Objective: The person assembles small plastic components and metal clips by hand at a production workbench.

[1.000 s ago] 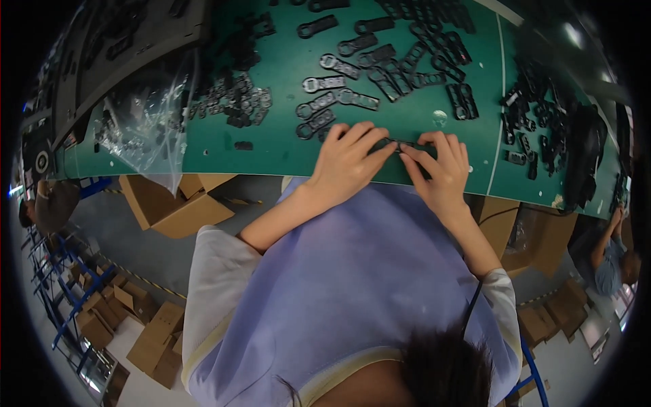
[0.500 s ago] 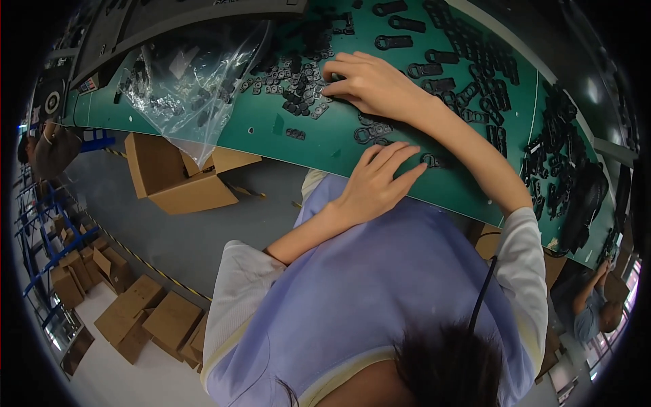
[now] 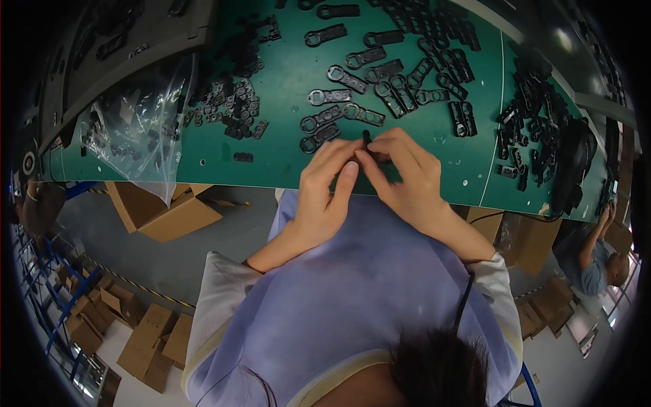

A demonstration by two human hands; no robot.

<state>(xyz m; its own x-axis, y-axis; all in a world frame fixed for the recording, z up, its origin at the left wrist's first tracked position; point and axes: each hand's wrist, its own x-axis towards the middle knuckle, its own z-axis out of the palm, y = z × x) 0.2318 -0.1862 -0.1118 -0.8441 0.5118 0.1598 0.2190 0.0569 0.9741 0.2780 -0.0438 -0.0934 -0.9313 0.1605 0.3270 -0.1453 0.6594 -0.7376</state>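
Close to the near table edge, my two hands meet around a small black plastic part (image 3: 367,138). My right hand (image 3: 412,171) pinches it between thumb and bent fingers. The fingertips of my left hand (image 3: 325,192) press against it from the other side, with the thumb lower down. Most of the part is hidden by my fingers. Just beyond the left fingers lies a black strap-shaped piece with a ring end (image 3: 319,138). More ring-ended black pieces (image 3: 346,79) spread over the table farther away.
The green table (image 3: 271,159) holds a cluster of small black parts (image 3: 234,102), a clear plastic bag (image 3: 139,129) and a heap of black pieces (image 3: 532,129). An open cardboard box (image 3: 163,217) stands below the left edge. A person (image 3: 600,264) is at far right.
My right hand has come back from the small-part cluster toward me, and now holds a black part against my left hand's fingers. The view has shifted too.
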